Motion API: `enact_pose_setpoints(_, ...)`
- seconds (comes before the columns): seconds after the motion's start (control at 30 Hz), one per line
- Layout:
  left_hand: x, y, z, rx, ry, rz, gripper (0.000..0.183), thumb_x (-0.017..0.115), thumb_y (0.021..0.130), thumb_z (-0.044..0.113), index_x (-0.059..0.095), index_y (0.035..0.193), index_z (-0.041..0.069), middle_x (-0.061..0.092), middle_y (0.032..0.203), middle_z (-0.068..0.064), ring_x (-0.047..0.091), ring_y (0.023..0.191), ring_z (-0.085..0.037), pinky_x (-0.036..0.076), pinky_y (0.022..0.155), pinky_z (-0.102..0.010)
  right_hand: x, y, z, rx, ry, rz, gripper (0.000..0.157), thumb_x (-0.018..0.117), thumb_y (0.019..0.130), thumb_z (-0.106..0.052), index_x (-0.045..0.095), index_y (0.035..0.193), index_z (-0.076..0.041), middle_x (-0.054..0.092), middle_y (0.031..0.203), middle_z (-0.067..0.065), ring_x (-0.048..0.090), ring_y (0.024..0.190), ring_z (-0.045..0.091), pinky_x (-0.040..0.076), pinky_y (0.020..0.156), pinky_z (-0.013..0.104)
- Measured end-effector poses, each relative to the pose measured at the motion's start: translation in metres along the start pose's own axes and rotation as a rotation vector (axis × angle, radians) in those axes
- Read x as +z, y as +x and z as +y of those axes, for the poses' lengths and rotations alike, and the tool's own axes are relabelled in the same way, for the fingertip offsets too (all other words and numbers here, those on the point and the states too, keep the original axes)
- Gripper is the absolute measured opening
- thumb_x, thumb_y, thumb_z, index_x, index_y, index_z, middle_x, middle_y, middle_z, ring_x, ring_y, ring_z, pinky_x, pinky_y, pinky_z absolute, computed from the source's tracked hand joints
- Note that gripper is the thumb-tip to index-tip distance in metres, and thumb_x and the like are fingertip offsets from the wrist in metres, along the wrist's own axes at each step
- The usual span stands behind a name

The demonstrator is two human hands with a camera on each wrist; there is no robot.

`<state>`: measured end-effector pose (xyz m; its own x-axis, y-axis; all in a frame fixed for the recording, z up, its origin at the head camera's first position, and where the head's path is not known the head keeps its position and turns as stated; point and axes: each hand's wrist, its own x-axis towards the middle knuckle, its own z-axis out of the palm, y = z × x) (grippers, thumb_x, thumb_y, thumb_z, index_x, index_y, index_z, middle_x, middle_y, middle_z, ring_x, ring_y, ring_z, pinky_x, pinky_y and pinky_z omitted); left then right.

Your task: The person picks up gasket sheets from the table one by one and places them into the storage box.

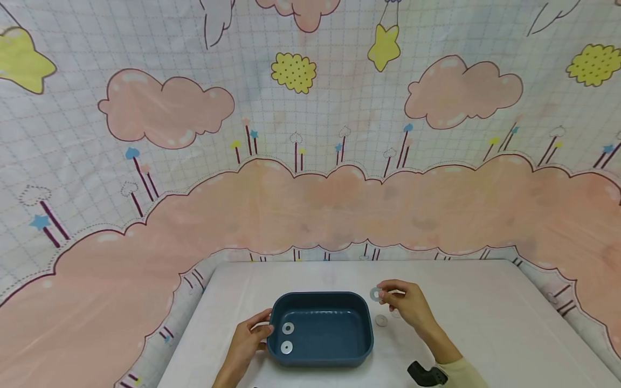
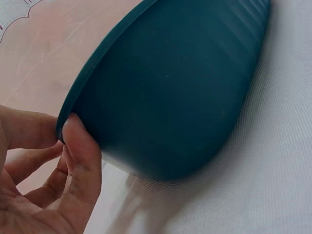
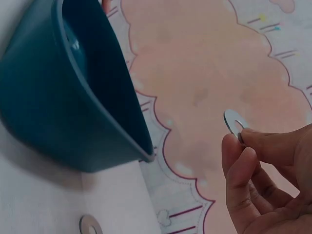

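A dark blue plastic tub (image 1: 320, 357) stands on the white-covered table, with two metal washers inside at its left: an upper washer (image 1: 283, 328) and a lower washer (image 1: 283, 347). My left hand (image 1: 246, 340) pinches the tub's left rim between thumb and fingers, seen closely on the rim (image 2: 80, 83) in the left wrist view. Beyond the tub's right side, my right hand (image 1: 409, 304) pinches a flat metal washer (image 3: 229, 119) by its edge, above the table. Below that hand a loose washer (image 1: 381, 320) lies on the table; another pale washer (image 1: 395, 314) is partly hidden by the hand.
The table (image 1: 509, 323) has a white cloth. Behind it hangs a curtain (image 1: 339, 210) printed with clouds and stars. A black device (image 1: 427, 374) sits at the right wrist, by a pale yellow sleeve (image 1: 463, 374).
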<state>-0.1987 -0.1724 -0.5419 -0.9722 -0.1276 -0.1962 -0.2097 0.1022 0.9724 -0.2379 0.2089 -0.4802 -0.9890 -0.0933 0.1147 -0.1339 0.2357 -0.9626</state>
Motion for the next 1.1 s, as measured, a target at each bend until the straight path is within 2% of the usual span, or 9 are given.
enact_pose_setpoints(0.17,0.000,0.000,0.000,-0.002,0.012,0.001,0.050,0.063,0.090,0.003,0.053,0.139,0.002,0.056,0.122,-0.016,0.061,0.086,-0.017,0.053,0.063,-0.032,0.013,0.005,-0.004,-0.012,0.006,-0.025,0.020,0.068,0.089,-0.005,0.069,0.107,0.003,0.067,0.096,0.018,0.065,0.069,0.010,0.051,0.061,0.023)
enact_pose_setpoints(0.33,0.000,0.001,0.000,0.000,0.006,0.007,0.050,0.063,0.090,0.003,0.053,0.139,0.002,0.056,0.123,-0.018,0.062,0.087,-0.018,0.053,0.062,-0.032,0.028,0.008,-0.008,0.005,0.024,-0.044,0.019,0.069,0.088,-0.005,0.070,0.106,0.002,0.067,0.093,0.015,0.067,0.073,0.018,0.053,0.063,0.024)
enact_pose_setpoints(0.57,0.000,0.001,-0.001,0.004,0.013,0.006,0.050,0.062,0.090,0.004,0.054,0.139,0.003,0.056,0.124,-0.018,0.062,0.088,-0.019,0.053,0.063,-0.032,0.047,0.009,-0.015,0.035,0.054,-0.081,0.021,0.066,0.090,-0.005,0.069,0.110,0.003,0.066,0.095,0.014,0.070,0.075,0.015,0.058,0.066,0.024)
enact_pose_setpoints(0.8,0.002,-0.001,0.000,0.017,0.003,0.012,0.050,0.063,0.090,0.004,0.055,0.138,0.003,0.056,0.123,-0.016,0.063,0.089,-0.020,0.053,0.062,-0.032,0.065,0.011,-0.021,0.053,0.124,-0.123,0.022,0.066,0.090,-0.002,0.067,0.109,0.007,0.065,0.092,0.015,0.072,0.077,0.020,0.059,0.066,0.029)
enact_pose_setpoints(1.1,0.003,-0.003,0.002,0.021,0.000,0.009,0.049,0.063,0.089,0.002,0.055,0.137,0.002,0.056,0.123,-0.017,0.063,0.089,-0.019,0.053,0.062,-0.031,0.086,0.016,-0.019,0.100,0.199,-0.190,0.022,0.065,0.089,-0.002,0.065,0.109,0.008,0.066,0.083,0.006,0.071,0.075,0.018,0.059,0.067,0.029)
